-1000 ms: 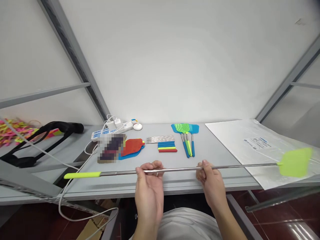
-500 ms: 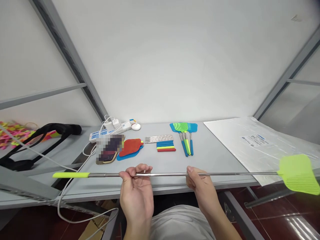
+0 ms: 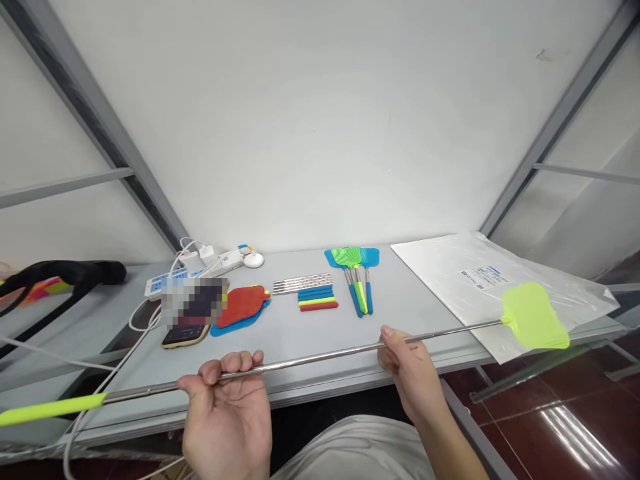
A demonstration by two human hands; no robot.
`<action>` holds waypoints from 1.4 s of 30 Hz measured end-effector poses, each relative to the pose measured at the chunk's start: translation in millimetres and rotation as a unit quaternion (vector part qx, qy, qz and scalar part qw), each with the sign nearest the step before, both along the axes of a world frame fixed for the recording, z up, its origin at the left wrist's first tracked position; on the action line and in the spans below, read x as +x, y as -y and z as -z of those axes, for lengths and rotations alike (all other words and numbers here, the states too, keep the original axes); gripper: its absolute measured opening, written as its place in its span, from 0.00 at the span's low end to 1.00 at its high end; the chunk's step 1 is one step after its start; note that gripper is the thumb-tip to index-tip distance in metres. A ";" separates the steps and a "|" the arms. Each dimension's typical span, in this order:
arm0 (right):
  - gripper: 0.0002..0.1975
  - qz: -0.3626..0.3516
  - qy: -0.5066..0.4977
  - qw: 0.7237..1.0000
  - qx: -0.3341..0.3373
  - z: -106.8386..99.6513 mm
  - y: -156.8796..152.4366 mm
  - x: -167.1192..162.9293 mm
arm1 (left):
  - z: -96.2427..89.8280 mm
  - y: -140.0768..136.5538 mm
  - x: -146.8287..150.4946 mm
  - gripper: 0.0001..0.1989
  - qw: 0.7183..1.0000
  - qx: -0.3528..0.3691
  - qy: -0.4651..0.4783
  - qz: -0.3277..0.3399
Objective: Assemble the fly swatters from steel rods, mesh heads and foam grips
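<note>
Far left, the handle (image 3: 55, 408) of the fly swatter (image 3: 300, 361), held crosswise above the near edge of the grey shelf (image 3: 400, 287); next, the left hand (image 3: 227, 413), thumb and fingers pinching the rod (image 3: 340, 353); then the right hand (image 3: 410, 373), likewise pinching (lightly, I'd judge); lastly, the head (image 3: 536, 316). Should either pinch slacken, the long rod could tip.

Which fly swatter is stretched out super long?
The yellow-green swatter held by the left hand and right hand. The other swatters, bunched near the wall, look much shorter.

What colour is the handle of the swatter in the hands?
The handle is yellow-green; head view.
</note>
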State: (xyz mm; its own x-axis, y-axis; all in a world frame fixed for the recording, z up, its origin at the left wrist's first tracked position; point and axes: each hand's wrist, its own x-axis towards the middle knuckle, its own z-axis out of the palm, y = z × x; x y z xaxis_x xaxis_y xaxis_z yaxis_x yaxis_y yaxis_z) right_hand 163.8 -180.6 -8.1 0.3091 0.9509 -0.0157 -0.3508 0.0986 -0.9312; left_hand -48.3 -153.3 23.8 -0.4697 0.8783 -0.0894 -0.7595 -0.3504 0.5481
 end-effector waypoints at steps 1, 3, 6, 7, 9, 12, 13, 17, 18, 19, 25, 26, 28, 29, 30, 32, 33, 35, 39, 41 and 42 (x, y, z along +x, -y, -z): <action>0.28 0.010 -0.002 1.000 0.000 -0.2 -0.3 3.2 | 0.5 -0.8 -0.6 0.18 1.000 -0.001 0.003 0.002; 0.28 0.029 -0.006 1.000 -0.002 -0.2 -1.3 9.4 | 1.9 -3.0 -2.0 0.18 1.000 -0.001 0.007 0.004; 0.28 0.058 -0.014 0.998 -0.001 2.0 -4.4 17.4 | 6.3 -7.7 -2.5 0.17 1.000 0.005 0.008 0.008; 0.28 0.070 -0.018 0.997 0.001 3.6 -6.1 19.9 | 8.6 -9.2 -1.3 0.17 1.000 0.008 0.007 0.010; 0.28 0.109 -0.029 0.994 0.010 7.4 -10.0 25.5 | 14.6 -11.6 4.2 0.15 1.000 0.009 0.000 0.021; 0.27 0.180 -0.043 0.982 0.033 11.5 -15.3 36.3 | 25.3 -13.0 16.8 0.10 0.997 -0.015 -0.010 0.069; 0.27 0.198 -0.044 0.978 0.040 12.0 -16.5 39.7 | 28.8 -13.3 20.9 0.10 0.995 -0.026 -0.012 0.090; 0.24 0.217 -0.031 0.974 0.050 13.4 -18.2 40.3 | 40.1 -12.4 35.4 0.14 0.989 -0.037 -0.040 0.139; 0.23 0.211 -0.024 0.976 0.047 15.2 -18.1 35.4 | 42.2 -11.0 40.1 0.15 0.986 -0.037 -0.053 0.156; 0.23 0.200 -0.016 0.979 0.041 17.8 -17.9 28.7 | 43.9 -8.9 45.6 0.16 0.980 -0.038 -0.068 0.186; 0.23 0.062 0.023 0.998 0.000 39.3 -16.1 -14.0 | 48.4 4.0 70.1 0.20 0.907 -0.036 -0.137 0.397; 0.24 0.048 0.023 0.999 0.000 40.9 -16.2 -14.8 | 48.4 2.4 67.5 0.20 0.915 -0.034 -0.128 0.382; 0.25 0.036 0.015 0.999 0.003 41.1 -17.4 -9.6 | 48.0 -4.5 56.5 0.20 0.947 -0.035 -0.089 0.306; 0.25 0.034 0.010 0.999 0.003 40.0 -18.4 -5.0 | 47.7 -8.8 49.3 0.18 0.964 -0.038 -0.069 0.253; 0.25 0.030 0.004 1.000 0.002 38.4 -19.4 -0.3 | 47.3 -13.0 42.0 0.17 0.977 -0.041 -0.054 0.200; 0.25 0.013 -0.005 1.000 -0.004 35.0 -21.1 6.2 | 45.7 -18.8 29.6 0.15 0.991 -0.041 -0.043 0.124; 0.26 0.001 -0.009 1.000 -0.008 33.7 -21.4 6.9 | 44.3 -20.0 25.3 0.15 0.993 -0.038 -0.043 0.101; 0.25 -0.019 -0.020 0.999 -0.017 32.3 -20.6 2.7 | 40.4 -18.8 20.6 0.16 0.996 -0.031 -0.047 0.070; 0.25 -0.029 -0.048 0.998 -0.030 32.4 -16.1 -12.2 | 31.6 -10.9 19.6 0.17 0.999 -0.019 -0.048 0.007; 0.26 -0.026 -0.062 0.997 -0.035 31.6 -14.8 -12.2 | 30.3 -9.3 19.1 0.16 0.999 -0.015 -0.043 0.010; 0.26 -0.021 -0.069 0.997 -0.037 30.7 -14.9 -9.3 | 30.8 -9.5 18.3 0.16 0.999 -0.010 -0.046 0.024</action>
State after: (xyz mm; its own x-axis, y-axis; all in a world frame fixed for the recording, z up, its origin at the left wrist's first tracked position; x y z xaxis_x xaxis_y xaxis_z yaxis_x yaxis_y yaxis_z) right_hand 154.5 -165.7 -38.8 0.2592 0.9576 -0.1256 -0.4776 0.0141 -0.8785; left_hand -30.1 -143.8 -7.0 -0.4343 0.8984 -0.0647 -0.7211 -0.3037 0.6227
